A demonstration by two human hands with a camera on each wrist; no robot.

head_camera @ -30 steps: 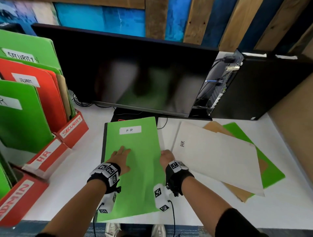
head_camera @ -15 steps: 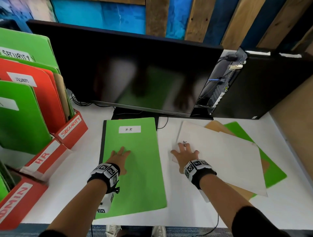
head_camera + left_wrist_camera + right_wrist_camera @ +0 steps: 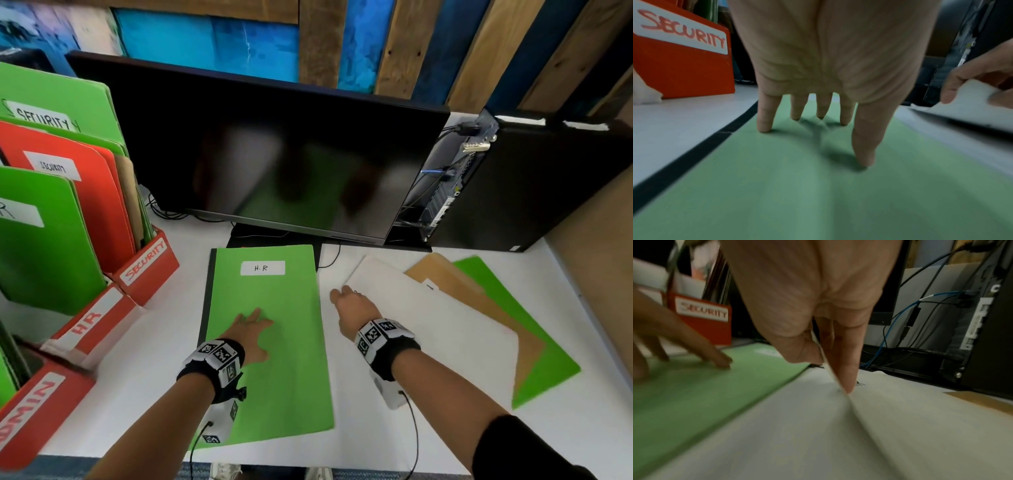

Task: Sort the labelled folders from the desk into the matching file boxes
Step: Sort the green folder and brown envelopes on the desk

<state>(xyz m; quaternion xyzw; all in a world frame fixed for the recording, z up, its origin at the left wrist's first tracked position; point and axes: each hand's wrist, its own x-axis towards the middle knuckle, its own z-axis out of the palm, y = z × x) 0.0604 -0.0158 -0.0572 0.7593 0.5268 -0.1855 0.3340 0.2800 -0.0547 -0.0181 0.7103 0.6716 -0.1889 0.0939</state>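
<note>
While the left hand (image 3: 251, 334) pins the green HR folder (image 3: 274, 342) flat on the counter (image 3: 147, 346), fingers spread, the right hand (image 3: 354, 308) pinches the white folder's (image 3: 428, 329) near corner, probably lifting it for filing.

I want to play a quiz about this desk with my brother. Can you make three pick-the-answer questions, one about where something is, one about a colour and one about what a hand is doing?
1. Where does the left hand rest?
A. on the green H.R folder
B. on the monitor
C. inside the ADMIN box

2. What colour is the SECURITY file box?
A. blue
B. red
C. yellow

3. What is the right hand doing?
A. hanging free
B. lying flat on the desk
C. pinching the white folder by its edge

Answers: 1 A, spread fingers press the green cover; 2 B, its walls are red with a white label; 3 C, the right wrist view shows thumb and finger either side of the lifted edge.
</note>
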